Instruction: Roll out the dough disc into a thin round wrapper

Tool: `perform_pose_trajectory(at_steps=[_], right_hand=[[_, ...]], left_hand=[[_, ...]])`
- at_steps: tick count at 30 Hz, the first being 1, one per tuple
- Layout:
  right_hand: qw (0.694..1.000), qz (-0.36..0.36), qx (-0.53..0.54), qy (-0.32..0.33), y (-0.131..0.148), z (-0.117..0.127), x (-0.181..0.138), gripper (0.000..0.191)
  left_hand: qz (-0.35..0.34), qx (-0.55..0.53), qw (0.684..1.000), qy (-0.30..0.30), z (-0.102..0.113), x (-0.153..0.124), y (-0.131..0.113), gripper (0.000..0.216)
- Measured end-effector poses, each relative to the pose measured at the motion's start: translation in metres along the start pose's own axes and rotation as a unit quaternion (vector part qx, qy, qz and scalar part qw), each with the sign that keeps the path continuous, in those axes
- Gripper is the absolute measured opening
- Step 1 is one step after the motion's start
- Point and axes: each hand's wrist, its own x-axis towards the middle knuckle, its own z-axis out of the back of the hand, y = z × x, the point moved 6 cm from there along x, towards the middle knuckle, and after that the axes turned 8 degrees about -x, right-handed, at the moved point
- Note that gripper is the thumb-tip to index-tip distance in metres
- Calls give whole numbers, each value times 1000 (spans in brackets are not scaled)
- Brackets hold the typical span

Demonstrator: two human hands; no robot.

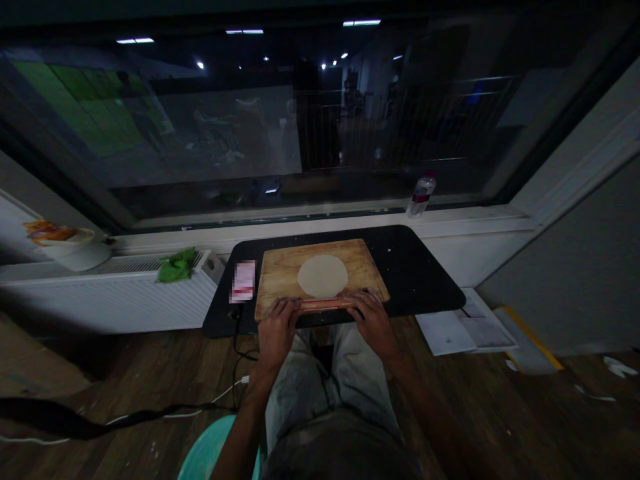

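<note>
A flat round of pale dough (323,275) lies on a wooden cutting board (279,272). Along the board's near edge runs a rolling pin (321,305), a slim rod with a red line visible on it. My left hand (278,325) is closed over the pin's left end, and my right hand (370,315) is closed over its right end. Both ends of the pin are hidden under the fingers. The pin sits at the near rim of the dough; whether it touches the dough I cannot tell.
The board rests on a small black table (417,270). A blurred phone-like object (243,281) lies left of the board, beside a black cable (236,333). A plastic bottle (421,195) stands on the windowsill. A green cloth (177,265) drapes the radiator; a teal basin (207,448) is below.
</note>
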Motion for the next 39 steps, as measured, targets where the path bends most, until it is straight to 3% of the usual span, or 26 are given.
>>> perform_pose_trajectory(at_steps=[12, 39], right_hand=[[999, -9, -1, 41, -9, -4, 11, 42], [994, -24, -4, 105, -23, -9, 32, 46]], left_hand=[[-61, -34, 997, -20, -6, 10, 7, 25], [4, -77, 995, 62, -14, 31, 24, 29]])
